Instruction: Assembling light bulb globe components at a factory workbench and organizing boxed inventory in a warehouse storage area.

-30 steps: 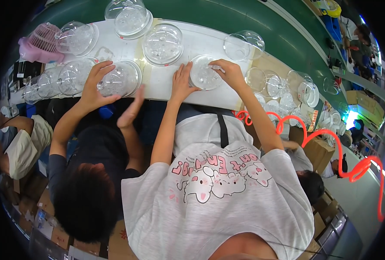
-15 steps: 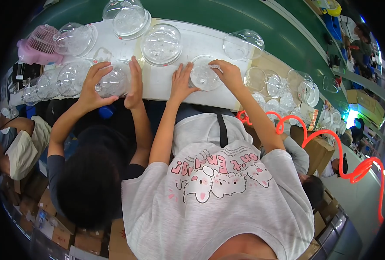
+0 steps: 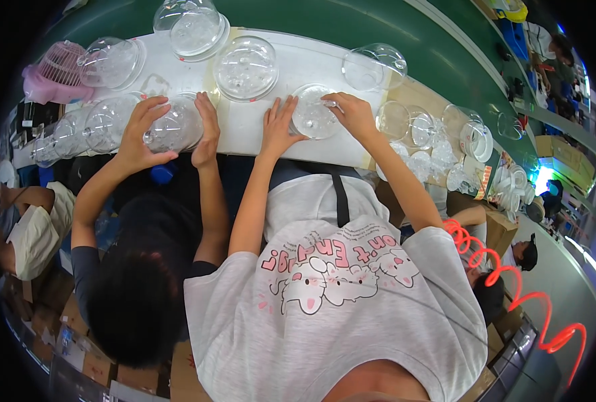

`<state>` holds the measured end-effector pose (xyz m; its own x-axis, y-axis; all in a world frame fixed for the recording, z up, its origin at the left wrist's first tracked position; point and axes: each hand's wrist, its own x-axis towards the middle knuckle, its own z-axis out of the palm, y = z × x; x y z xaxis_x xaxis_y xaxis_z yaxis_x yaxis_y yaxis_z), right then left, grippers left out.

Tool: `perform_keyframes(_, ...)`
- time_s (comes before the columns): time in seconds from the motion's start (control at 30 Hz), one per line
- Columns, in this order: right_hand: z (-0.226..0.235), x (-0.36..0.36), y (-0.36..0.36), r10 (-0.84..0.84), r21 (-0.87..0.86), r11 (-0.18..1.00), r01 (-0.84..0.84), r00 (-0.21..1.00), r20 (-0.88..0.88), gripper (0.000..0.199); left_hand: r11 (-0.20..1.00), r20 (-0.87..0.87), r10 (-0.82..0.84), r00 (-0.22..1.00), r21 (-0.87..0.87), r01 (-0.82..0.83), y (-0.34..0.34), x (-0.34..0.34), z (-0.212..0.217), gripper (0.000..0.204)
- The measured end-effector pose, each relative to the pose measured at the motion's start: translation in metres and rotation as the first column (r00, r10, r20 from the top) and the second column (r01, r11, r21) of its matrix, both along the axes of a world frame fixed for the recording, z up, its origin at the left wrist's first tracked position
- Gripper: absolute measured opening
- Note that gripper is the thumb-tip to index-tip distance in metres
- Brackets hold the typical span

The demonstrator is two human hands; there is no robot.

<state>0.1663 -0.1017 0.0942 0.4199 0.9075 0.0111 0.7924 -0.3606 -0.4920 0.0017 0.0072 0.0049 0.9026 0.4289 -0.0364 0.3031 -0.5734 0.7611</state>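
Observation:
A round clear plastic base [image 3: 311, 120] with small fittings on its surface lies on the white tabletop before me. My left hand [image 3: 280, 132] rests at its left rim, fingers stretched out and thumb at the near edge. Over the right part of the base, my right hand [image 3: 353, 117] is closed in a pinch on a small clear plastic piece [image 3: 329, 103]. The fingers partly hide that piece, and I cannot tell whether it touches the base.
Clear domes on round bases [image 3: 246, 67] stand beyond my left hand, and an open clear dome [image 3: 375, 67] lies at the far right. Several clear parts [image 3: 422, 127] lie right. A co-worker's hands [image 3: 206, 130] hold a dome at left. A red coiled hose [image 3: 492, 258] hangs at right.
The red coiled hose has swung down and away from the table. My hands keep nearly the same places at the base; the co-worker's hands still surround their dome.

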Motion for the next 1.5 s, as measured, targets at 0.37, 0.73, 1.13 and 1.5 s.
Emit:
perform_keyframes(0.37,-0.009,0.004,-0.002,-0.018,0.056,0.998,0.019,1.0,-0.015,0.014,1.0,0.021,-0.015,1.0,-0.016,0.015,0.0,0.0,0.001,0.095)
perform_keyframes(0.73,0.042,0.017,-0.003,-0.057,-0.156,0.987,0.041,0.993,-0.1,0.04,0.999,0.02,-0.035,0.999,0.01,0.035,0.0,-0.003,-0.003,0.095)
perform_keyframes(1.13,0.045,0.115,0.0,-0.549,-0.154,0.765,0.625,0.759,0.351,0.038,0.997,-0.019,0.001,1.0,-0.073,-0.003,-0.003,-0.004,-0.006,0.103)
perform_keyframes(1.5,0.162,0.033,-0.014,-0.512,0.234,0.828,0.509,0.857,-0.052,0.023,0.996,-0.036,0.037,0.999,-0.086,-0.04,-0.004,-0.006,-0.012,0.102)
